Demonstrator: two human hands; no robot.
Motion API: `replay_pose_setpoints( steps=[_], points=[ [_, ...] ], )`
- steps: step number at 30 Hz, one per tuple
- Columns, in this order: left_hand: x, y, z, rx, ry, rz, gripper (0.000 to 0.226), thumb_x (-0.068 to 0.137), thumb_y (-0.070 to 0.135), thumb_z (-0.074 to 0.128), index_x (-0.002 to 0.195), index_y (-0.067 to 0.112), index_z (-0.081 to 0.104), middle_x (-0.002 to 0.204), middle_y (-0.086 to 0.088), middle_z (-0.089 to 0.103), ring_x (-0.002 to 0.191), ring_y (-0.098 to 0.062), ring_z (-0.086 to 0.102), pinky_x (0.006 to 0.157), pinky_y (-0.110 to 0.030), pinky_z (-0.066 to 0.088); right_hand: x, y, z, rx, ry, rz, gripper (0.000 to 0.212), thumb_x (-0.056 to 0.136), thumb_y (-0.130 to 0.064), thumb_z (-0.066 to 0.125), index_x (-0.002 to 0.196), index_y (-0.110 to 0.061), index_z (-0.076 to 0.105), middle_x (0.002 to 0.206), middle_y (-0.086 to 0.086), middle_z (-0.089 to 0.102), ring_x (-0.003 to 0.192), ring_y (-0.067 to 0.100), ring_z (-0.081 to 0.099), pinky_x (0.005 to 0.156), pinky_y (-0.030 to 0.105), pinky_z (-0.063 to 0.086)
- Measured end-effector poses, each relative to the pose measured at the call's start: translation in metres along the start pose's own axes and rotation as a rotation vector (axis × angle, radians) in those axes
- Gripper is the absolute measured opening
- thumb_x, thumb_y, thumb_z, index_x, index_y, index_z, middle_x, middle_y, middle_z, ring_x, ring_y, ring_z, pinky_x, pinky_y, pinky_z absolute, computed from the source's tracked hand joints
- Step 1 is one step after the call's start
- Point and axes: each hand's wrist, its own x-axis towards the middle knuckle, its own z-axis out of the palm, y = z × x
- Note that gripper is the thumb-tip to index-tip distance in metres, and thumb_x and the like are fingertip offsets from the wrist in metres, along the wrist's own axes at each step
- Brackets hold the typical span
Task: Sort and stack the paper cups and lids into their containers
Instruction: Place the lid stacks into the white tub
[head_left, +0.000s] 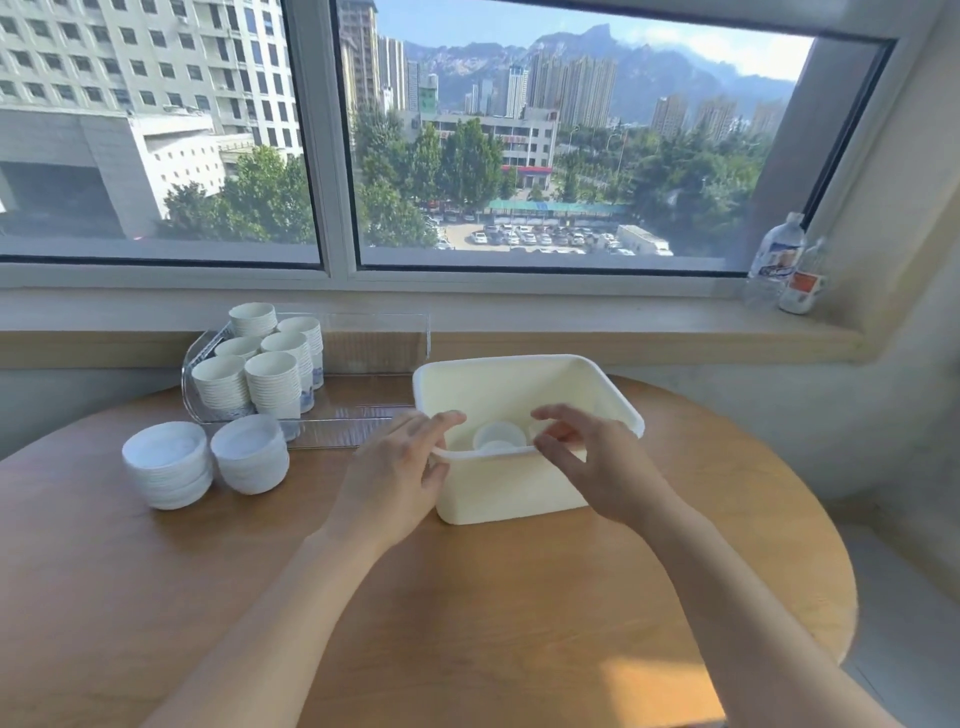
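A cream plastic bin (519, 493) stands in the middle of the round wooden table. One white paper cup (498, 435) sits upright on its floor. My left hand (400, 467) is at the bin's front left corner, with straight fingers reaching over the rim and the thumb below it. My right hand (587, 457) hovers over the front rim with fingers spread and loosely bent, holding nothing. Several stacks of paper cups (270, 374) fill a clear acrylic tray (353, 415) at the back left. Two stacks of white lids (166, 462) (249, 452) stand on the table in front of it.
The table (467, 597) curves away on the right. A windowsill (623, 322) runs behind the table, with two plastic bottles (779, 260) at its right end. The right half of the acrylic tray holds nothing.
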Motion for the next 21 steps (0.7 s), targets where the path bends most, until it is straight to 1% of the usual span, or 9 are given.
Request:
replay_pose_setpoints(
  steps=[4, 7, 8, 9, 11, 14, 16, 18, 21],
  points=[
    [-0.035, -0.008, -0.026, -0.002, 0.016, -0.005, 0.059, 0.082, 0.011, 0.077, 0.133, 0.035, 0.058, 0.098, 0.020, 0.058, 0.103, -0.010, 0.060, 0.082, -0.036, 0.056, -0.006, -0.008, -0.006, -0.145, -0.064, 0.017, 0.021, 0.103, -0.035, 0.060, 0.121, -0.036, 0.070, 0.100, -0.017, 0.071, 0.090, 0.002, 0.067, 0.084, 0.033, 0.056],
    [-0.062, -0.015, -0.045, -0.026, 0.068, -0.069, 0.063, 0.078, 0.005, 0.073, 0.131, 0.036, 0.059, 0.096, 0.021, 0.059, 0.103, -0.006, 0.060, 0.078, -0.032, 0.053, -0.011, -0.018, -0.009, -0.118, -0.163, 0.037, 0.018, 0.101, -0.037, 0.063, 0.118, -0.037, 0.070, 0.100, -0.019, 0.071, 0.076, -0.003, 0.064, 0.071, 0.023, 0.051],
    [-0.070, -0.017, -0.051, -0.028, 0.088, -0.091, 0.063, 0.077, 0.005, 0.070, 0.131, 0.037, 0.059, 0.096, 0.022, 0.060, 0.104, -0.005, 0.059, 0.077, -0.030, 0.050, -0.013, -0.023, -0.009, -0.097, -0.196, 0.030, 0.017, 0.100, -0.038, 0.066, 0.117, -0.038, 0.070, 0.100, -0.020, 0.071, 0.075, -0.003, 0.063, 0.070, 0.021, 0.050],
    [-0.079, -0.017, -0.058, -0.027, 0.108, -0.109, 0.061, 0.078, 0.007, 0.066, 0.131, 0.037, 0.059, 0.096, 0.023, 0.061, 0.104, -0.004, 0.059, 0.078, -0.029, 0.048, -0.014, -0.029, -0.009, -0.081, -0.234, 0.021, 0.018, 0.098, -0.039, 0.068, 0.116, -0.040, 0.069, 0.101, -0.020, 0.071, 0.076, -0.002, 0.064, 0.071, 0.020, 0.051],
    [-0.094, -0.019, -0.071, -0.022, 0.137, -0.120, 0.054, 0.081, 0.015, 0.055, 0.130, 0.037, 0.059, 0.094, 0.023, 0.063, 0.104, -0.005, 0.061, 0.081, -0.030, 0.050, -0.017, -0.042, -0.009, -0.055, -0.318, -0.002, 0.025, 0.094, -0.041, 0.074, 0.118, -0.042, 0.068, 0.102, -0.021, 0.071, 0.079, -0.001, 0.067, 0.076, 0.025, 0.056],
    [-0.112, -0.025, -0.092, -0.033, 0.154, -0.099, 0.045, 0.088, 0.021, 0.043, 0.127, 0.033, 0.062, 0.086, 0.022, 0.066, 0.098, -0.014, 0.067, 0.082, -0.039, 0.056, -0.021, -0.061, -0.008, -0.029, -0.449, -0.028, 0.038, 0.088, -0.039, 0.081, 0.121, -0.045, 0.065, 0.103, -0.023, 0.071, 0.083, -0.001, 0.068, 0.077, 0.027, 0.058],
    [-0.120, -0.030, -0.106, -0.013, 0.165, -0.094, 0.041, 0.090, 0.021, 0.042, 0.123, 0.030, 0.065, 0.080, 0.020, 0.065, 0.090, -0.018, 0.067, 0.078, -0.043, 0.056, -0.023, -0.072, -0.007, -0.031, -0.555, -0.043, 0.047, 0.084, -0.036, 0.085, 0.124, -0.047, 0.063, 0.106, -0.024, 0.071, 0.087, -0.001, 0.070, 0.077, 0.028, 0.060],
    [-0.124, -0.034, -0.118, 0.013, 0.186, -0.094, 0.038, 0.090, 0.022, 0.043, 0.116, 0.028, 0.068, 0.076, 0.018, 0.064, 0.081, -0.020, 0.064, 0.074, -0.044, 0.055, -0.023, -0.080, -0.002, -0.028, -0.646, -0.059, 0.055, 0.083, -0.030, 0.087, 0.129, -0.045, 0.062, 0.110, -0.022, 0.070, 0.090, -0.001, 0.072, 0.082, 0.031, 0.062],
    [-0.119, -0.035, -0.128, -0.017, 0.219, -0.089, 0.033, 0.088, 0.020, 0.046, 0.109, 0.024, 0.072, 0.076, 0.017, 0.066, 0.078, -0.020, 0.066, 0.072, -0.043, 0.055, -0.016, -0.086, 0.010, -0.070, -0.695, -0.090, 0.062, 0.081, -0.027, 0.089, 0.134, -0.042, 0.060, 0.112, -0.020, 0.069, 0.093, -0.003, 0.071, 0.090, 0.033, 0.061]
  ],
)
